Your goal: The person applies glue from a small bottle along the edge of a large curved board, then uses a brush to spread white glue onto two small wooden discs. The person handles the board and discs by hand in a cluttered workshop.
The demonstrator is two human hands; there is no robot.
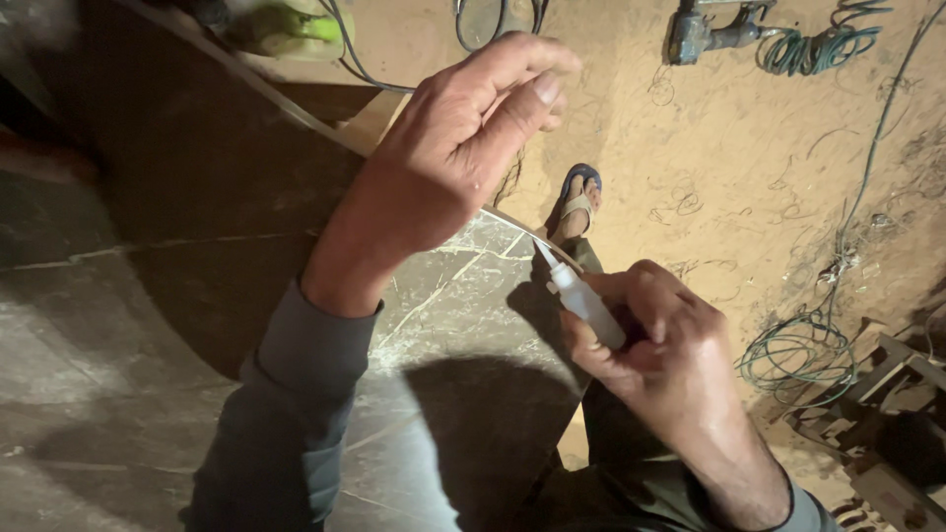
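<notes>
Right hand (655, 340) grasps small white nozzle-tipped bottle (581, 299), tip pointing up-left at curved edge of dark round worktop (197, 296). Left hand (463, 148) raised above worktop, thumb and fingers (522, 59) pinched together, holding nothing visible. Sandalled foot (576, 202) on sandy floor below.

I see open air between my left hand (463, 138) and my right hand (655, 340), with only the small white bottle (583, 300) poking into that gap. The dark panel (148, 296) below lies flat and bare to the left. Past its curved edge, coiled green cable (793, 350), a drill (705, 32) and my sandalled foot (576, 202) clutter the sandy floor (729, 167).
</notes>
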